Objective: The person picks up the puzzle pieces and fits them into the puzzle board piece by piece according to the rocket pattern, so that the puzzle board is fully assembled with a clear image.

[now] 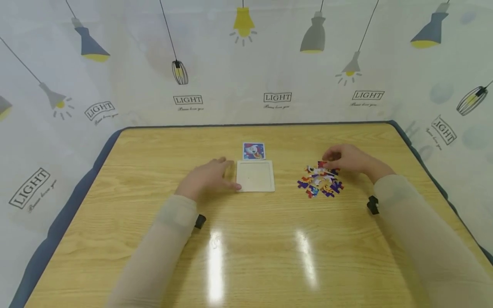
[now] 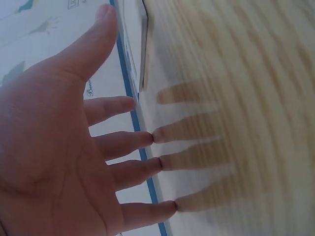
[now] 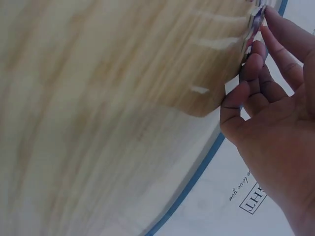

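On the table, a pale shallow puzzle tray (image 1: 255, 176) lies with a small picture card (image 1: 253, 151) at its far edge. My left hand (image 1: 209, 176) is at the tray's left side, its thumb at the near left corner. In the left wrist view its fingers (image 2: 130, 173) are straight and spread, tips down by the tabletop. To the right lies a loose heap of colourful jigsaw pieces (image 1: 319, 183). My right hand (image 1: 348, 159) is over the heap's far right edge, thumb and index finger pinching a red jigsaw piece (image 1: 322, 164). Its other fingers are bent.
The wooden table (image 1: 254, 248) has a dark blue edge and stands against a light curtain (image 1: 231, 51) printed with lamps. A small black object (image 1: 200, 221) shows at the left wrist, and another black object (image 1: 372, 205) at the right wrist.
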Available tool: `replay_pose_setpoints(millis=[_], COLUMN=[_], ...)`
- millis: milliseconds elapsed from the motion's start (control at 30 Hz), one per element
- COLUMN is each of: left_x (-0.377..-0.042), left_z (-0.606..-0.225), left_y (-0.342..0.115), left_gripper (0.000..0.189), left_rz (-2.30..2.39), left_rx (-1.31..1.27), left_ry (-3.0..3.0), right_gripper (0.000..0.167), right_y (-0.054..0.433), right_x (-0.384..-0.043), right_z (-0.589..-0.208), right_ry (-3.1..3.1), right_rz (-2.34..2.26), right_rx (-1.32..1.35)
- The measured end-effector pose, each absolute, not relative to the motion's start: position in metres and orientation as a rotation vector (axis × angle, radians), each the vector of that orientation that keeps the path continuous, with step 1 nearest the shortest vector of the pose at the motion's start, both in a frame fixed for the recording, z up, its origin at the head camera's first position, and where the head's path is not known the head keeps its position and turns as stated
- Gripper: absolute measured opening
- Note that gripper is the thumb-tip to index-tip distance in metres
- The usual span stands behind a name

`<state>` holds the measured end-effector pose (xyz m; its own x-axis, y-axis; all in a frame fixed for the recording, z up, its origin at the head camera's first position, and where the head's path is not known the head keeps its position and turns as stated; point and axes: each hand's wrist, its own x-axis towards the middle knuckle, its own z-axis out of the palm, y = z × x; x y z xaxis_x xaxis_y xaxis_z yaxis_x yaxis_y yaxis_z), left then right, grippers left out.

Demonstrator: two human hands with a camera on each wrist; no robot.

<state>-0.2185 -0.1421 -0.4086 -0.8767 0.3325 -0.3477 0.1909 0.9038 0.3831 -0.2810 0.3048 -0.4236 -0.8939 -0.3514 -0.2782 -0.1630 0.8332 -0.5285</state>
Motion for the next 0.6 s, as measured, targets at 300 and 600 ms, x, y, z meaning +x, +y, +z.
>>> replay_pose_setpoints(millis=[300,600], left_x=[-0.213,-0.215], left_z=[-0.416,-0.411], left_y=[-0.136,-0.125], left_gripper=[0.102,0.106], left_rz=[0.504,0.408], left_rx=[0.325,0.331], left_ry=[2.659,2.669], right_gripper=[0.040,0.057], right_y=[0.307,0.309], right_x=[-0.293,-0.296], right_z=[-0.431,-0.433], right_ry=[2.635,2.618], right_rz=[-0.716,-0.699], right_rx=[-0.364,-0.321])
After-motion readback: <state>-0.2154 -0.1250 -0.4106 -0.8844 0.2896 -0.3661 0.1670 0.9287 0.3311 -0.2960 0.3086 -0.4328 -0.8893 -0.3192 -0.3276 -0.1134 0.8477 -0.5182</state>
